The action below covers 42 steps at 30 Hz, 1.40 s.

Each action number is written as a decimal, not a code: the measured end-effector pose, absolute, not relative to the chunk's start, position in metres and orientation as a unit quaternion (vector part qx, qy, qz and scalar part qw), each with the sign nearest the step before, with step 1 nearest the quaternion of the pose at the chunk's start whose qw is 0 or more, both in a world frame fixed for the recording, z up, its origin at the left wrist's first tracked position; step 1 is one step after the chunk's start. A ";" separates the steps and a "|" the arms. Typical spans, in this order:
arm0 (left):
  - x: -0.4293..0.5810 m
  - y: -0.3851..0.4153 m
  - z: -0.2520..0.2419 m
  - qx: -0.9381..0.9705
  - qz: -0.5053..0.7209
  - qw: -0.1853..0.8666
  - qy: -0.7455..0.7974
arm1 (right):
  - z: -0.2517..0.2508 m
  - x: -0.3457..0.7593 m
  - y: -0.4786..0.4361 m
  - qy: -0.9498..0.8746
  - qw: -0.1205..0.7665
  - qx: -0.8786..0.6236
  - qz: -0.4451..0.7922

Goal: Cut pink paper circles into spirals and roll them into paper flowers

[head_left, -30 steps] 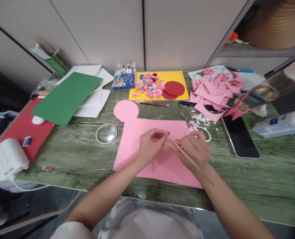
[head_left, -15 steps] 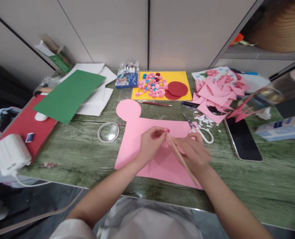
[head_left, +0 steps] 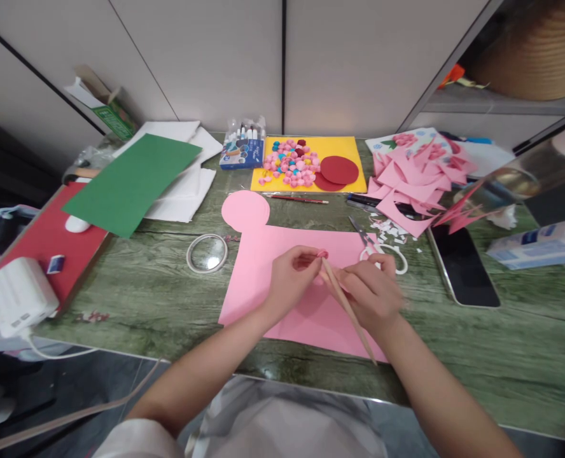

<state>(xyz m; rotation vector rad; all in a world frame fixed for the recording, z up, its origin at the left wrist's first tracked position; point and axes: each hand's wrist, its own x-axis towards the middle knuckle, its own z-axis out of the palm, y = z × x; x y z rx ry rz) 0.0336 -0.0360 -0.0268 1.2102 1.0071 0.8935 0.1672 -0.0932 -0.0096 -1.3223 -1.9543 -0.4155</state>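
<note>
My left hand (head_left: 294, 270) pinches a small pink paper roll (head_left: 322, 253) between thumb and fingertips, just over a large pink sheet (head_left: 258, 286). My right hand (head_left: 371, 289) is closed on a pale, wooden-looking stick (head_left: 352, 313). One end of the stick meets the roll and the other, tapered end points toward me. Some pink paper shows between the two hands, partly covered by the fingers. Scissors (head_left: 399, 257) with white handles lie behind my right hand, and pink paper circles (head_left: 245, 211) overlap the sheet's far left corner.
A tape roll (head_left: 207, 253) lies left of the sheet. Behind are a yellow sheet (head_left: 354, 149) with many small rolled pieces and red circles (head_left: 340, 170), and pink scraps (head_left: 411, 178). A phone (head_left: 464, 264) lies right; green paper (head_left: 134, 181) and a white charger (head_left: 22, 296) lie left.
The roll and my left fingertips have shifted slightly right and toward me. The stick's near end has dropped a little, and my right fingers have moved slightly.
</note>
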 end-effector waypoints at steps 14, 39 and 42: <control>0.031 -0.032 -0.031 0.512 0.405 0.626 0.428 | -0.007 0.163 -0.090 -0.766 0.357 -0.518 -0.130; 0.028 -0.028 -0.024 0.401 0.312 0.775 0.376 | -0.012 0.166 -0.082 -0.468 0.577 -0.585 0.324; 0.028 -0.030 -0.024 0.418 0.302 0.778 0.359 | -0.013 0.165 -0.077 -0.399 0.548 -0.542 0.497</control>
